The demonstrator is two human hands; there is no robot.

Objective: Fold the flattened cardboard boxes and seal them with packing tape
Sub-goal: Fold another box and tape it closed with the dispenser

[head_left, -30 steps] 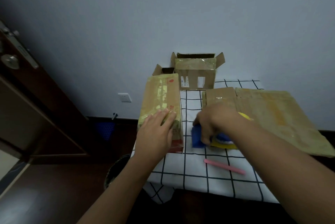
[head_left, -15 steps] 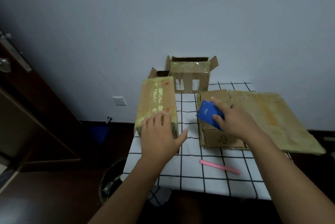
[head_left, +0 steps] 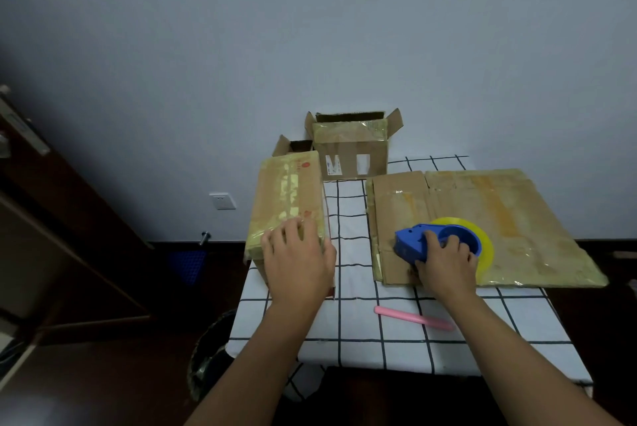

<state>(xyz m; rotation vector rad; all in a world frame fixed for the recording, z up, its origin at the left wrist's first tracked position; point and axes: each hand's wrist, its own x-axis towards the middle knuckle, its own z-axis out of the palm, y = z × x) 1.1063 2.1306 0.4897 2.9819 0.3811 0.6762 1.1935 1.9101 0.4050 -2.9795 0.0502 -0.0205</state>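
A closed, taped cardboard box (head_left: 289, 198) stands at the table's left edge. My left hand (head_left: 299, 262) lies flat on its near end, fingers spread. To the right, flattened cardboard boxes (head_left: 489, 218) lie on the checked tablecloth. On their near left part rests a blue tape dispenser (head_left: 418, 243) with a yellow tape roll (head_left: 482, 239). My right hand (head_left: 448, 262) grips the dispenser from the near side.
Two open cardboard boxes (head_left: 351, 149) stand at the back against the wall. A pink cutter (head_left: 412, 317) lies on the tablecloth (head_left: 358, 318) near the front. A waste bin (head_left: 210, 360) sits on the floor left of the table, a dark door (head_left: 51, 218) farther left.
My right hand lifted the tape dispenser from the cloth, carried it rightward and set it down on the flattened cardboard. My left hand stayed on the closed box.
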